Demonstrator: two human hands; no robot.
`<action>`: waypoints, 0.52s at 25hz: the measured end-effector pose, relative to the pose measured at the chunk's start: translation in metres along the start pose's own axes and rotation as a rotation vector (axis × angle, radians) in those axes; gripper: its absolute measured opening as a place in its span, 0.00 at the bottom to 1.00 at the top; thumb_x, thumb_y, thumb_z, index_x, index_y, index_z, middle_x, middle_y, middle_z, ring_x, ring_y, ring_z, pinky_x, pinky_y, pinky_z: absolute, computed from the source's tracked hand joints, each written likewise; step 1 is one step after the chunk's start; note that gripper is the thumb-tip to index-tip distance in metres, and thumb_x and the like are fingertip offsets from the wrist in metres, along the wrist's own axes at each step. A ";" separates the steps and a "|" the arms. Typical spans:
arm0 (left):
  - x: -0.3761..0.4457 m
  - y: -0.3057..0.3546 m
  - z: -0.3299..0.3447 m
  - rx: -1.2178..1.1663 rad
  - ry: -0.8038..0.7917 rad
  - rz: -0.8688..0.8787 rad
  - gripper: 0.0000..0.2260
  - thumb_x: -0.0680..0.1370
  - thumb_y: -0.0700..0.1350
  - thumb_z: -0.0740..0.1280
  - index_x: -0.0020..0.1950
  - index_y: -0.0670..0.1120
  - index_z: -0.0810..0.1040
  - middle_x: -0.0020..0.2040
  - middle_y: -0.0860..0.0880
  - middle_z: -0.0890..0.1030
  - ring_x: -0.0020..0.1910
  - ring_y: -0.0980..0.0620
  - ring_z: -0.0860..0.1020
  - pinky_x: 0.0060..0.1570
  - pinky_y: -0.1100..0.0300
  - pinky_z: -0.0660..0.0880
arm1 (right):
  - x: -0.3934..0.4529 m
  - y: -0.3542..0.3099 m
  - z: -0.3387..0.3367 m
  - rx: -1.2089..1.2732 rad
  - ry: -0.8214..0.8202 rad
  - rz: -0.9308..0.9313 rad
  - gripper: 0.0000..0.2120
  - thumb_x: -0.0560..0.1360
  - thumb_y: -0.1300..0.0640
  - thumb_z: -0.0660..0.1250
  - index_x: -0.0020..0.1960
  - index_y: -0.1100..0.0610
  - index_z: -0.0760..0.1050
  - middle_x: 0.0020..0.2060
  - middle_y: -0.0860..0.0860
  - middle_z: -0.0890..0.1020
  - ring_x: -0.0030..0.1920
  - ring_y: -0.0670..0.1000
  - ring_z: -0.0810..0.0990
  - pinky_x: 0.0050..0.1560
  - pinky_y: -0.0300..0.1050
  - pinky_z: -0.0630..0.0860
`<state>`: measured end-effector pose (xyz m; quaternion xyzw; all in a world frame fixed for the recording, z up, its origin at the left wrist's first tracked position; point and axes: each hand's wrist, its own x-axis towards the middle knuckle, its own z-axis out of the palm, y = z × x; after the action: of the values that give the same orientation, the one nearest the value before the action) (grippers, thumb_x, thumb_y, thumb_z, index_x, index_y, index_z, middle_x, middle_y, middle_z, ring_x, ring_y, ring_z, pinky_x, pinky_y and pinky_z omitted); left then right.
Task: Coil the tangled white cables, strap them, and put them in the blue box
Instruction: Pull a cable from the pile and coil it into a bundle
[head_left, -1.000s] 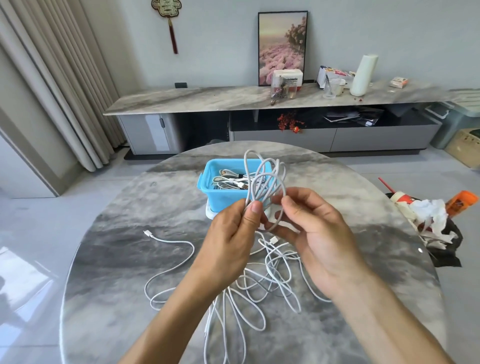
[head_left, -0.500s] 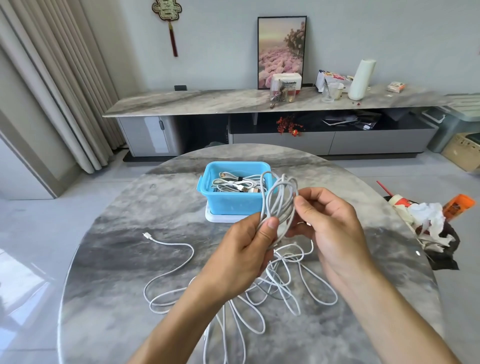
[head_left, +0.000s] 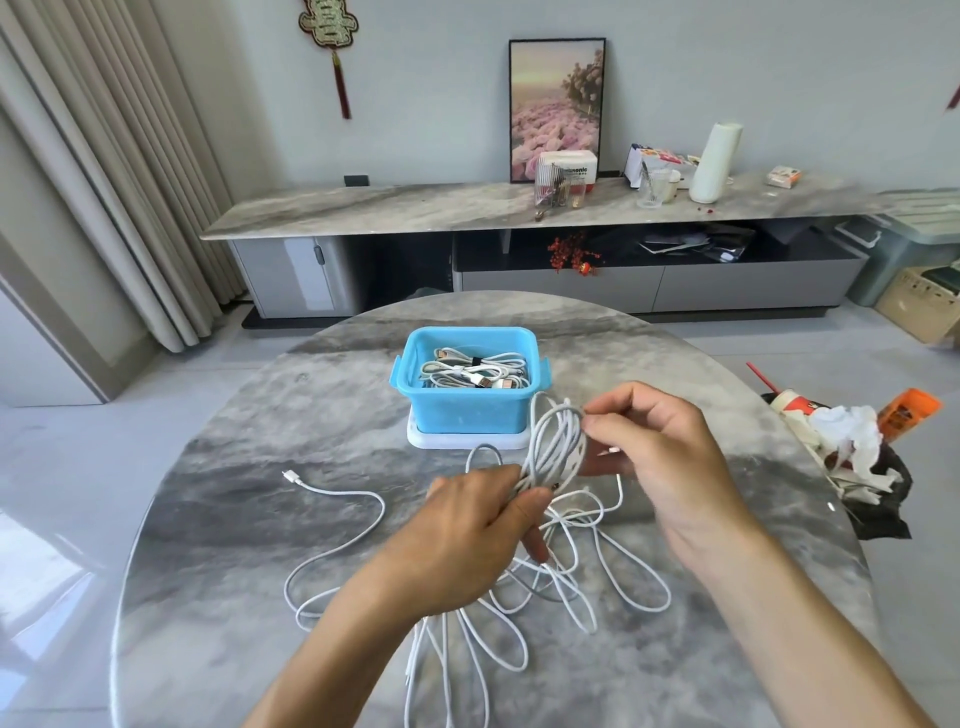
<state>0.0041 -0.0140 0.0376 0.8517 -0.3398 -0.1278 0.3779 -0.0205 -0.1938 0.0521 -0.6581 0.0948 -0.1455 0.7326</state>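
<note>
At the near edge of the round marble counter (head_left: 218, 519), a tangle of loose white cables (head_left: 566, 577) sprawls at six o'clock. Above it, the left hand (head_left: 467, 540) has its grip clamped around the lower end of a coiled white cable (head_left: 556, 441), while the right hand (head_left: 654, 452), at two o'clock from the left, pinches the coil's top. Farther back, at twelve o'clock, a blue box (head_left: 467, 410) holding bundled cables sits on a white lid (head_left: 431, 439).
</note>
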 end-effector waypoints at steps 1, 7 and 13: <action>0.001 0.001 0.000 0.014 0.030 0.023 0.15 0.84 0.51 0.57 0.40 0.47 0.73 0.32 0.58 0.82 0.33 0.65 0.73 0.45 0.59 0.67 | 0.001 0.001 0.000 0.132 -0.040 0.055 0.10 0.69 0.67 0.71 0.47 0.55 0.79 0.43 0.53 0.82 0.41 0.49 0.82 0.40 0.44 0.79; 0.002 0.006 0.021 -0.333 0.023 0.119 0.14 0.82 0.50 0.58 0.41 0.44 0.70 0.24 0.50 0.76 0.22 0.52 0.74 0.31 0.58 0.74 | -0.008 0.005 0.018 0.605 -0.251 0.279 0.20 0.67 0.56 0.75 0.57 0.61 0.77 0.45 0.59 0.85 0.47 0.58 0.85 0.53 0.52 0.82; 0.003 0.013 0.031 -0.883 -0.106 0.042 0.10 0.81 0.49 0.61 0.43 0.46 0.74 0.27 0.46 0.72 0.21 0.50 0.70 0.22 0.64 0.64 | -0.010 -0.007 0.017 0.837 -0.205 0.170 0.10 0.75 0.60 0.63 0.55 0.58 0.76 0.34 0.50 0.76 0.29 0.46 0.75 0.36 0.42 0.80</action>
<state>-0.0146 -0.0399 0.0258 0.5940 -0.2888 -0.2963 0.6899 -0.0252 -0.1750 0.0603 -0.3056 0.0082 -0.0444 0.9511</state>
